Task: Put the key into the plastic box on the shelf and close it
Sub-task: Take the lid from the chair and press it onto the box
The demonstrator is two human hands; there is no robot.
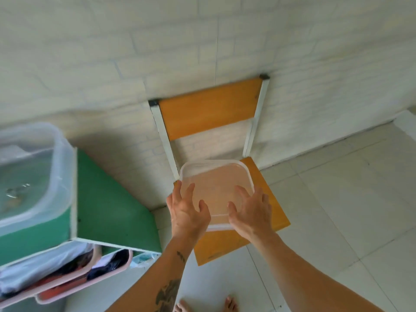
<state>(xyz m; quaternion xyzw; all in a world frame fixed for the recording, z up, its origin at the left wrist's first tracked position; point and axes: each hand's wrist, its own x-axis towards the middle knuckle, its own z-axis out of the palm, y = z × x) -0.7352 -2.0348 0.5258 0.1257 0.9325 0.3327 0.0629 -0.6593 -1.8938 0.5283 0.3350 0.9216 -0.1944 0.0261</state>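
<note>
A clear plastic lid lies flat on the orange seat of a chair. My left hand rests over its left near corner with fingers spread, and my right hand covers its right near edge, fingers apart. Neither hand has lifted the lid. At the far left, the open clear plastic box stands on top of the green shelf. A metal key lies on the box's bottom.
The chair's orange backrest leans against a white brick-pattern wall. Below the shelf top, pink bins hold folded clothes. The floor is pale tile, and my bare feet show at the bottom edge.
</note>
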